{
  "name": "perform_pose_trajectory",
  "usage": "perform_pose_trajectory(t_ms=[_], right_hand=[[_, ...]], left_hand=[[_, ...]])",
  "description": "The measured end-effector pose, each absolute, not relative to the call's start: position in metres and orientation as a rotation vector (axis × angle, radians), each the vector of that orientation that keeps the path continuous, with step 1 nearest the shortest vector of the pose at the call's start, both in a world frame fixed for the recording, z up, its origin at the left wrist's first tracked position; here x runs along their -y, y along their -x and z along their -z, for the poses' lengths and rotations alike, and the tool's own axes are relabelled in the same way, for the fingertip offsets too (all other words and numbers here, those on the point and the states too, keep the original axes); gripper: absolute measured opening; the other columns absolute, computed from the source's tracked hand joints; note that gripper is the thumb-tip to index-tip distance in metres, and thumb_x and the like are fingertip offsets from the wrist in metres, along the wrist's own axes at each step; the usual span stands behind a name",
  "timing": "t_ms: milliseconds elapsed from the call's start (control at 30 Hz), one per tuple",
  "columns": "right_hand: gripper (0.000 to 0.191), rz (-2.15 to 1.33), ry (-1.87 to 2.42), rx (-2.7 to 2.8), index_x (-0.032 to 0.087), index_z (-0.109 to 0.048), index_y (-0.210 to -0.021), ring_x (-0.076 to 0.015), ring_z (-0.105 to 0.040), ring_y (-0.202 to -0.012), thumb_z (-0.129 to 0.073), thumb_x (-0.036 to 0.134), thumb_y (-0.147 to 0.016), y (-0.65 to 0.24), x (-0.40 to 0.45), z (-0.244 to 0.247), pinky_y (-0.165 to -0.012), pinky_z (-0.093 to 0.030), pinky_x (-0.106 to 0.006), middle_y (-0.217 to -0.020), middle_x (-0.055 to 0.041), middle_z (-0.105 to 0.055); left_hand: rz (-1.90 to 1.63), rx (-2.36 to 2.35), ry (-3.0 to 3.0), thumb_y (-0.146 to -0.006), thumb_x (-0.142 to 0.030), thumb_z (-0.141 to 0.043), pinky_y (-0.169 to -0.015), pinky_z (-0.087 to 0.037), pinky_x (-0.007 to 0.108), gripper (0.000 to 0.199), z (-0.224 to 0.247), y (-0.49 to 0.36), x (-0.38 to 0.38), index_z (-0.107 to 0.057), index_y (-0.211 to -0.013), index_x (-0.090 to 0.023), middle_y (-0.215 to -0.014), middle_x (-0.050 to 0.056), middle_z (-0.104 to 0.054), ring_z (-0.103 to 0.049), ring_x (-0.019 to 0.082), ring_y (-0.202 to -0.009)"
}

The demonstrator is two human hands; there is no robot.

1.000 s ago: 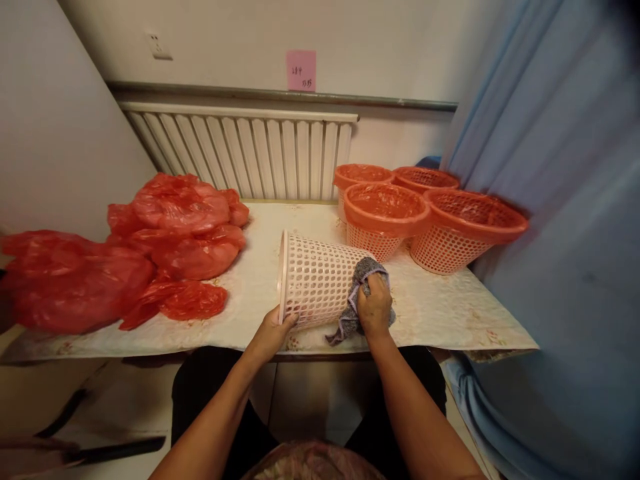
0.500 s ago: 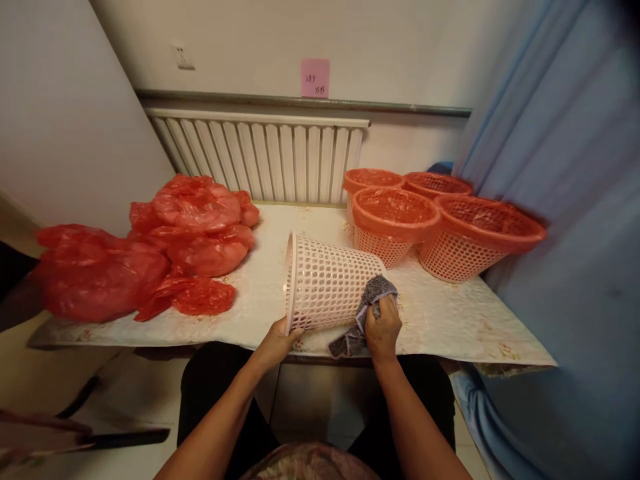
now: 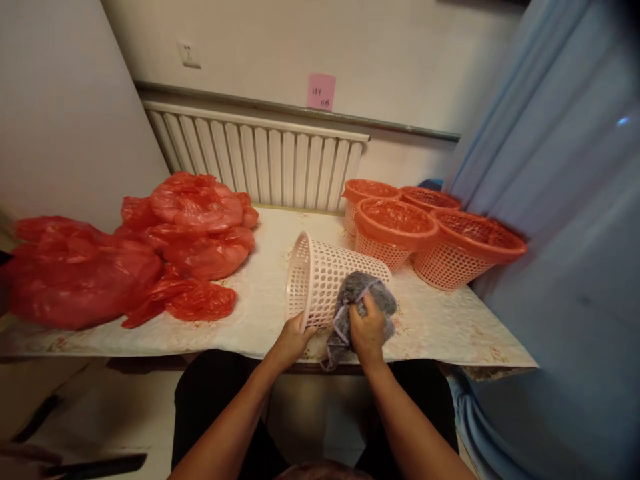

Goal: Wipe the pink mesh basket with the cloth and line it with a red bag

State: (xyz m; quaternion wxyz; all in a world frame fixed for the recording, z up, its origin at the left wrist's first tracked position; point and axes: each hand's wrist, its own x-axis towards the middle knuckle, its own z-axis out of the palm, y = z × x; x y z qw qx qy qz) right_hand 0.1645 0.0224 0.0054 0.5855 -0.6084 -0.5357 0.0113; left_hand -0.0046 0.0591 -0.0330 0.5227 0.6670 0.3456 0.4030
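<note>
A pale pink perforated plastic wastebasket (image 3: 325, 273) lies on its side on the table, its mouth turned to the left. My left hand (image 3: 295, 337) grips the rim at its lower front, thumb outside and fingers partly hidden. In my right hand (image 3: 367, 327) is a bunched grey cloth (image 3: 355, 290) with a purple edge, pressed against the basket's side near its base. One corner of the cloth hangs toward the table's front edge.
Several wastebaskets lined with red bags (image 3: 395, 227) stand at the back right, beside a blue curtain (image 3: 550, 220). Filled red plastic bags (image 3: 200, 220) are heaped on the left of the cloth-covered table (image 3: 265, 293). Behind it is a white radiator (image 3: 270, 160).
My right hand has moved the cloth a little left along the basket's side. The basket has turned slightly, so more of its open mouth shows. The view has tilted somewhat.
</note>
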Motion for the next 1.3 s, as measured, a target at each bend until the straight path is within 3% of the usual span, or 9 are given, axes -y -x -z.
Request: perform_pose_trajectory(t_ms=[100,200,300,433,600,800,1100,1300], right_hand=[[0.023,-0.028,1.217,1.490,0.019,-0.063,-0.097,-0.0224,-0.058,-0.110,-0.045,0.015,-0.083,-0.125,-0.028,-0.019,-0.100,-0.042,-0.038,-0.106,-0.0087,-0.067],[0.020,0.006,1.180,1.517,0.019,-0.061,-0.089,-0.0222,-0.058,-0.107,-0.044,0.012,-0.082,-0.103,-0.041,-0.030,-0.096,-0.044,-0.038,-0.100,-0.0086,-0.066],[0.019,0.031,1.230,1.492,0.019,-0.060,-0.088,-0.0212,-0.059,-0.101,-0.044,0.011,-0.082,-0.099,-0.058,-0.038,-0.092,-0.045,-0.035,-0.098,-0.0075,-0.065],[0.022,0.069,1.277,1.509,0.020,-0.063,-0.095,-0.0197,-0.059,-0.097,-0.046,0.013,-0.083,-0.103,-0.079,-0.047,-0.088,-0.045,-0.032,-0.099,-0.0060,-0.066],[0.018,0.110,1.374,1.507,0.020,-0.062,-0.089,-0.0179,-0.057,-0.083,-0.045,0.016,-0.084,-0.098,-0.097,-0.050,-0.077,-0.043,-0.029,-0.092,-0.0043,-0.066],[0.013,0.212,1.427,1.520,0.019,-0.059,-0.082,-0.0168,-0.053,-0.074,-0.046,0.019,-0.085,-0.091,-0.113,-0.050,-0.070,-0.040,-0.027,-0.081,-0.0028,-0.062],[0.019,0.154,1.514,1.508,0.018,-0.065,-0.085,-0.0154,-0.051,-0.066,-0.047,0.024,-0.084,-0.097,-0.149,-0.080,-0.065,-0.037,-0.025,-0.073,-0.0002,-0.062],[0.019,0.188,1.530,1.523,0.018,-0.064,-0.087,-0.0163,-0.051,-0.068,-0.045,0.023,-0.084,-0.093,-0.143,-0.076,-0.068,-0.038,-0.026,-0.074,-0.0016,-0.061]], left_hand=[[-0.990,-0.777,-1.652,-0.080,-0.026,-0.055,-0.088,-0.049,0.033,0.024,0.029,0.005,-0.067,-0.065,-0.097,-0.013,-0.099,0.007,-0.071,-0.063,0.021,-0.092],[-1.015,-0.771,-1.753,-0.078,-0.021,-0.051,-0.076,-0.050,0.029,0.016,0.024,0.007,-0.078,-0.063,-0.084,-0.013,-0.087,0.005,-0.069,-0.059,0.018,-0.079],[-1.016,-0.728,-1.801,-0.077,-0.018,-0.047,-0.072,-0.049,0.027,0.017,0.017,0.010,-0.092,-0.063,-0.083,-0.013,-0.082,0.004,-0.068,-0.058,0.017,-0.074],[-0.994,-0.634,-1.824,-0.076,-0.014,-0.044,-0.078,-0.050,0.028,0.026,0.014,0.013,-0.111,-0.064,-0.093,-0.014,-0.090,0.004,-0.069,-0.060,0.018,-0.081],[-0.993,-0.608,-1.836,-0.076,-0.011,-0.046,-0.084,-0.050,0.030,0.026,0.022,0.019,-0.131,-0.064,-0.095,-0.014,-0.092,0.005,-0.069,-0.061,0.018,-0.084],[-0.958,-0.582,-1.791,-0.089,-0.025,-0.046,-0.081,-0.050,0.029,0.022,0.037,0.035,-0.138,-0.065,-0.094,-0.015,-0.090,0.004,-0.071,-0.062,0.018,-0.083],[-0.920,-0.529,-1.749,-0.092,-0.039,-0.050,-0.092,-0.047,0.031,0.033,0.059,0.049,-0.139,-0.068,-0.107,-0.016,-0.105,0.007,-0.072,-0.065,0.023,-0.100],[-0.840,-0.552,-1.685,-0.088,-0.033,-0.053,-0.082,-0.050,0.030,0.026,0.048,0.046,-0.139,-0.067,-0.096,-0.012,-0.092,0.007,-0.071,-0.065,0.021,-0.086]])
